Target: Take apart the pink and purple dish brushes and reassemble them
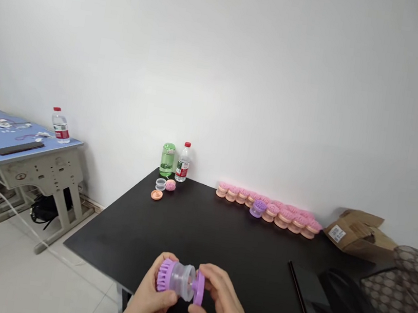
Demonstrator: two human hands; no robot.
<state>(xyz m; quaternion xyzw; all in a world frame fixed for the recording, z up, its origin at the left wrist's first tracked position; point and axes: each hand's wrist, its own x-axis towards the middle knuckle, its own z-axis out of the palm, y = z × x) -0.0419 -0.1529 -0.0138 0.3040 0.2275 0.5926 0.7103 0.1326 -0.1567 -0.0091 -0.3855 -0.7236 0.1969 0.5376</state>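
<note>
My left hand is closed around a purple bristle brush joined to a clear plastic cup, its bristles facing left. With my right hand I pinch a round purple cap by its rim. The cap's stem points left at the cup's open end; whether it touches the cup I cannot tell. Both hands are above the front edge of the black table.
Pink brushes stand in rows by the wall, with an assembled purple brush before them. Loose brush parts lie near a green bottle and a water bottle. On the right are a tablet and a cardboard box.
</note>
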